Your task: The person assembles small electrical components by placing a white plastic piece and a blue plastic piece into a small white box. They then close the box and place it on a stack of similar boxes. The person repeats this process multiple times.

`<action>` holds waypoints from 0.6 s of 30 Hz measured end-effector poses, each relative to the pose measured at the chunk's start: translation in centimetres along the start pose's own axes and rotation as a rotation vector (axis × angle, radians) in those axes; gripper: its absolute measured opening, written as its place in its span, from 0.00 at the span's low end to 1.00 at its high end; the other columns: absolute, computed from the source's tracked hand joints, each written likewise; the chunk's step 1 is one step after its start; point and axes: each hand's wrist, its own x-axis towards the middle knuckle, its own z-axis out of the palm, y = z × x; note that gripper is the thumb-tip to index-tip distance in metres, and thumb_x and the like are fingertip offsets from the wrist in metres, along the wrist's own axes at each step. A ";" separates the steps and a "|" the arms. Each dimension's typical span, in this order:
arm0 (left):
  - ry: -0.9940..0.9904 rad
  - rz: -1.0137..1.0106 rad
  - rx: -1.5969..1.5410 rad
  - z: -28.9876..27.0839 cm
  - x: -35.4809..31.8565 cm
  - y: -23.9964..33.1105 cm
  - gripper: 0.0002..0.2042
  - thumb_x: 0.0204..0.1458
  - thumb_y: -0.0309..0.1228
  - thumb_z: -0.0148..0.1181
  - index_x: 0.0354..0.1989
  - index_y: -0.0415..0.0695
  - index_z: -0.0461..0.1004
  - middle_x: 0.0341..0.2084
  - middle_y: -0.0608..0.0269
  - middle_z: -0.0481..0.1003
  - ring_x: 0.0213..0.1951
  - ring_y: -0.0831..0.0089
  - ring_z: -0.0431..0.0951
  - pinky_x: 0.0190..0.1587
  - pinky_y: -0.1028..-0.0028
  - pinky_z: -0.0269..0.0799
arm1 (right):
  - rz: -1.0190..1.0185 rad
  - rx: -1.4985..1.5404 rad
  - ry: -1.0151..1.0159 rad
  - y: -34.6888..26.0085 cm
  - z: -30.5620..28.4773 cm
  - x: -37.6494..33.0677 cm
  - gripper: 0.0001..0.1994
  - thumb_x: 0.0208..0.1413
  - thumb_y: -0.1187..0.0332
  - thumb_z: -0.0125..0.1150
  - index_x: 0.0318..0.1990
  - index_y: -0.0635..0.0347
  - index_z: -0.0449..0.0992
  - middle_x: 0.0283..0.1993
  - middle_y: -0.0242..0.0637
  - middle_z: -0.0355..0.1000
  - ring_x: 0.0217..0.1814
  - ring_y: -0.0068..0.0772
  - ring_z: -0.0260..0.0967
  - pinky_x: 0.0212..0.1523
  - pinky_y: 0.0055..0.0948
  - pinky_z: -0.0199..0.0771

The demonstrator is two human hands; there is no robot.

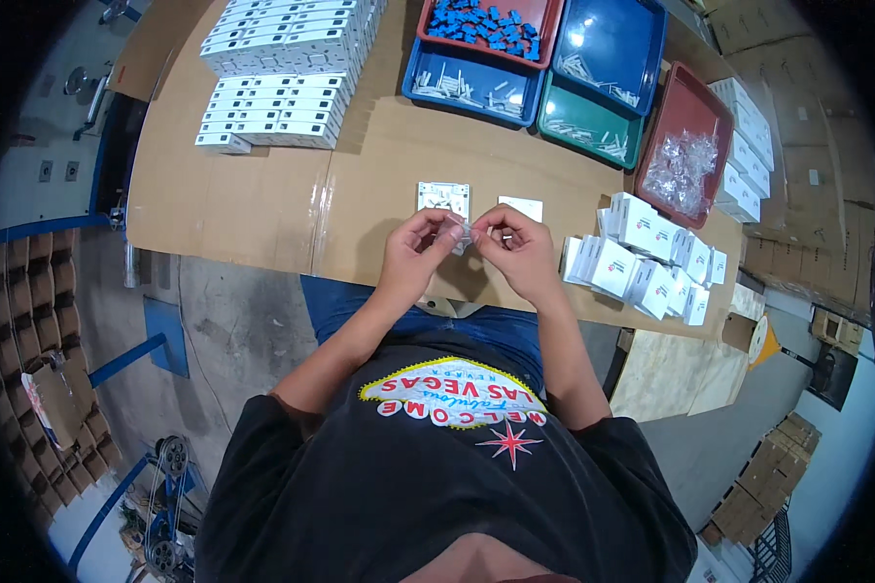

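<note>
My left hand (416, 255) and my right hand (517, 251) meet over the near edge of the cardboard-covered table (262, 194). Both pinch a small clear plastic bag (465, 231) between their fingertips. Just beyond the hands lies a white square plate part (443, 197) and a small white card (522, 207). What is inside the bag is too small to tell.
A heap of small white boxes (647, 257) lies right of my hands. Stacked white boxes (282, 87) fill the far left. At the back stand a red tray of blue parts (486, 24), blue trays (472, 83), a green tray (585, 124), and a red tray of clear bags (685, 155).
</note>
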 end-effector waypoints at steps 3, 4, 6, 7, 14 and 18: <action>-0.049 0.010 -0.016 -0.7 0.3 -0.9 0.07 0.64 0.26 0.63 0.48 0.39 0.78 0.41 0.67 0.80 0.43 0.81 0.78 0.49 0.77 0.74 | -0.011 -0.032 -0.007 -0.2 0.0 0.0 0.04 0.59 0.76 0.68 0.41 0.63 0.81 0.24 0.20 0.66 0.24 0.09 0.58 0.24 0.17 0.56; -0.054 0.012 -0.020 -0.6 0.3 -0.7 0.07 0.65 0.26 0.63 0.47 0.39 0.78 0.41 0.67 0.80 0.43 0.81 0.78 0.49 0.77 0.74 | -0.014 -0.043 -0.009 -0.4 -0.1 0.0 0.04 0.59 0.76 0.68 0.41 0.63 0.81 0.23 0.20 0.65 0.24 0.09 0.58 0.24 0.17 0.56; -0.065 0.015 -0.028 -0.6 0.3 -0.4 0.06 0.65 0.27 0.63 0.46 0.38 0.79 0.40 0.67 0.80 0.43 0.81 0.78 0.49 0.77 0.73 | -0.018 -0.064 -0.012 -0.5 -0.2 -0.1 0.04 0.59 0.76 0.68 0.41 0.63 0.81 0.23 0.20 0.65 0.24 0.09 0.57 0.24 0.17 0.56; -0.061 0.021 -0.024 -0.5 0.3 -0.5 0.06 0.65 0.27 0.63 0.45 0.38 0.78 0.40 0.67 0.80 0.43 0.81 0.78 0.49 0.77 0.73 | -0.020 -0.057 -0.011 -0.5 -0.1 -0.1 0.04 0.60 0.76 0.68 0.40 0.63 0.81 0.23 0.20 0.64 0.24 0.09 0.57 0.24 0.17 0.56; -0.002 0.133 0.074 0.2 -0.2 -0.2 0.04 0.65 0.26 0.61 0.43 0.38 0.76 0.39 0.67 0.77 0.43 0.81 0.76 0.49 0.77 0.72 | -0.114 -0.067 -0.008 0.5 0.2 0.1 0.02 0.61 0.76 0.67 0.39 0.63 0.80 0.27 0.21 0.68 0.25 0.09 0.58 0.25 0.17 0.57; 0.013 0.171 0.054 0.2 -0.2 -0.5 0.04 0.64 0.25 0.62 0.43 0.39 0.76 0.40 0.67 0.77 0.43 0.81 0.76 0.49 0.77 0.72 | -0.093 -0.076 -0.020 0.4 0.3 0.2 0.02 0.61 0.76 0.67 0.39 0.63 0.80 0.29 0.22 0.71 0.27 0.08 0.59 0.26 0.16 0.58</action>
